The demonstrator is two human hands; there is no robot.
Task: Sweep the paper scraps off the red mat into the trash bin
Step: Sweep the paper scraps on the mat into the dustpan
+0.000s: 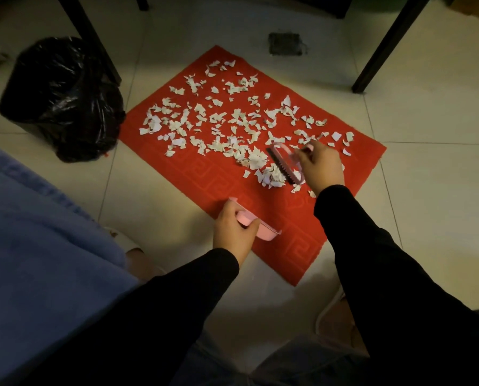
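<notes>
A red mat [193, 174] lies on the tiled floor, strewn with several white paper scraps [221, 121], thickest in a heap by the brush. My right hand [323, 167] grips a small pink hand brush [284, 165] whose dark bristles touch that heap on the mat's right half. My left hand [234, 232] holds a pink dustpan [263, 232] at the mat's near edge, apart from the scraps. The trash bin [62, 96], lined with a black bag, stands just left of the mat.
Two dark table legs [93, 37] [385, 48] slant down behind the bin and at the far right. A dark floor plate [285, 44] sits beyond the mat. Blue fabric [37, 232] fills the near left. White slippers [132, 246] [335, 310] rest on the tiles near me.
</notes>
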